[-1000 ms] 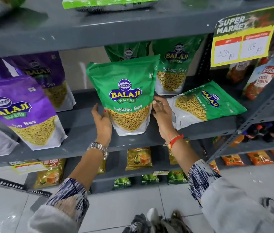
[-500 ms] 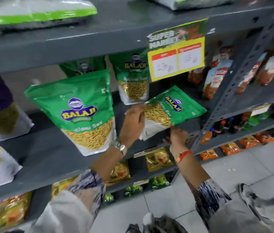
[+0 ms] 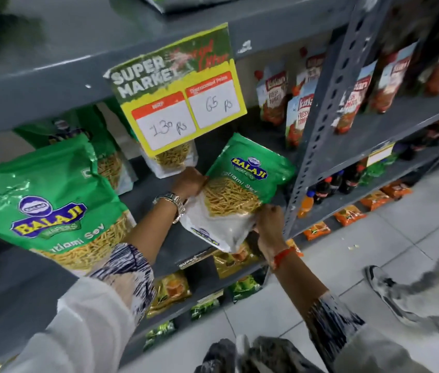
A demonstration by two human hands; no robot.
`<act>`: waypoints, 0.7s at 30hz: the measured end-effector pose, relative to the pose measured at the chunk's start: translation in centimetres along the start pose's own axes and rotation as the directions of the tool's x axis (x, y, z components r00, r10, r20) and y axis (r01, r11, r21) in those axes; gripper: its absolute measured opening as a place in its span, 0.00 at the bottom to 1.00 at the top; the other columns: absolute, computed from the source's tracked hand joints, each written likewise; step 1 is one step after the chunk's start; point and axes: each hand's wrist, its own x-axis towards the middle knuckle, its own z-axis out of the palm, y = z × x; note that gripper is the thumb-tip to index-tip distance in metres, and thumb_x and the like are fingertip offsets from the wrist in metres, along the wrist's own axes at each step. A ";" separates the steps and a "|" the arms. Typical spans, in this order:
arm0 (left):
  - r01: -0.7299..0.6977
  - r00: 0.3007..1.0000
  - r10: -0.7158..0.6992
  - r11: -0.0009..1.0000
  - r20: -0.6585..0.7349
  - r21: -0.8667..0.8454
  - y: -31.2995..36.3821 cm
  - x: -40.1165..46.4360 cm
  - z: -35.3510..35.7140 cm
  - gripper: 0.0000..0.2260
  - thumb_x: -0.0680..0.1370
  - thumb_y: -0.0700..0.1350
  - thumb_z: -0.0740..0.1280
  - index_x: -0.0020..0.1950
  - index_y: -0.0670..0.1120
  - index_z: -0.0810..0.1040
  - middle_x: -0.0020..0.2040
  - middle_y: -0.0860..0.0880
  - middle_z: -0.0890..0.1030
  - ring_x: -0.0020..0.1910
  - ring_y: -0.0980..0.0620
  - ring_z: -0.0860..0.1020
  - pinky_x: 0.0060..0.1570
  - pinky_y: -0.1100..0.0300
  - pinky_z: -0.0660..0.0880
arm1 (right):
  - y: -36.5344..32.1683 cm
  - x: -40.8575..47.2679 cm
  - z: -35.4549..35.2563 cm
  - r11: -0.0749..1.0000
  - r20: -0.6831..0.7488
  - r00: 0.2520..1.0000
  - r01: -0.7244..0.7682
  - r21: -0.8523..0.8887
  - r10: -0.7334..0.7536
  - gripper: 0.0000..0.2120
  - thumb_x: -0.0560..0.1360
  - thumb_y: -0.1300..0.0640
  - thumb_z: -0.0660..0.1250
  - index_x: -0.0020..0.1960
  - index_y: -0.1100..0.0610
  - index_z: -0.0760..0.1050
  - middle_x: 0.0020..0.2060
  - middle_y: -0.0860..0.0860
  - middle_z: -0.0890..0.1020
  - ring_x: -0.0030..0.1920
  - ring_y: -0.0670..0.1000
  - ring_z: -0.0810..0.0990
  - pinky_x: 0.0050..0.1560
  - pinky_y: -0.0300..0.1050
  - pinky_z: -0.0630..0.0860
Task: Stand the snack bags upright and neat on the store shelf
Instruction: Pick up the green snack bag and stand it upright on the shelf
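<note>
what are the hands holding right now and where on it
Both hold the tilted green Balaji Ratlami Sev bag: the left hand grips its left edge, the right hand its lower right edge near the white bottom.

Dim, flat indoor light; glare on foreground green bag [image 3: 43, 189]. Motion blur at edges, wide-angle bends shelf upright [image 3: 328, 109].

Green-and-white foil snack bag [image 3: 242, 189], yellow sev window, blue-yellow logo. Grey steel shelf [image 3: 51, 74]. Yellow-green card price tag [image 3: 178, 95], red-white boxes. Blue-white patterned fabric sleeves [image 3: 129, 270]. Red thread wristband [image 3: 283, 255].
</note>
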 end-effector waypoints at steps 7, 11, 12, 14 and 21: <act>0.252 0.948 -0.311 0.867 -0.070 -0.430 -0.8 -4.5 1.3 0.13 0.72 0.41 0.68 0.27 0.46 0.74 0.18 0.55 0.72 0.20 0.58 0.69 0.28 0.63 0.65 | -1.1 -0.1 -2.7 0.977 0.102 0.987 0.139 -0.164 -0.123 0.16 0.76 0.64 0.55 0.32 0.52 0.64 0.29 0.51 0.69 0.31 0.49 0.67 0.32 0.42 0.63; 0.209 0.931 -0.357 0.693 -0.076 -0.690 -1.0 -8.5 1.5 0.06 0.74 0.41 0.67 0.37 0.44 0.80 0.41 0.40 0.80 0.42 0.45 0.77 0.44 0.49 0.75 | -1.4 -1.7 -3.5 0.985 0.112 0.981 0.164 -0.058 -0.157 0.11 0.78 0.63 0.57 0.39 0.57 0.73 0.38 0.54 0.77 0.42 0.53 0.76 0.48 0.49 0.73; 0.218 0.922 -0.381 0.656 -0.067 -0.723 -1.0 -9.6 1.5 0.06 0.74 0.41 0.66 0.39 0.44 0.80 0.43 0.40 0.81 0.43 0.44 0.77 0.46 0.49 0.76 | -1.5 -2.2 -3.7 0.983 0.126 0.977 0.177 -0.048 -0.170 0.08 0.78 0.62 0.58 0.44 0.60 0.75 0.42 0.55 0.78 0.47 0.55 0.78 0.51 0.51 0.74; 0.213 0.908 -0.414 0.596 -0.069 -0.774 -1.0 -11.8 1.5 0.06 0.75 0.41 0.65 0.46 0.40 0.80 0.44 0.42 0.81 0.43 0.45 0.79 0.45 0.53 0.79 | -2.0 -3.2 -4.1 0.970 0.162 0.960 0.238 -0.046 -0.228 0.07 0.78 0.62 0.58 0.50 0.62 0.75 0.45 0.55 0.78 0.51 0.54 0.77 0.52 0.47 0.74; 0.051 0.919 -0.360 0.506 -0.158 -0.861 -1.9 -18.2 0.5 0.11 0.77 0.32 0.58 0.38 0.42 0.75 0.22 0.57 0.78 0.23 0.62 0.76 0.25 0.69 0.73 | -2.5 -6.9 -6.6 0.883 0.391 0.819 0.469 -0.031 -0.421 0.08 0.78 0.58 0.60 0.42 0.47 0.73 0.39 0.49 0.77 0.43 0.50 0.75 0.47 0.47 0.74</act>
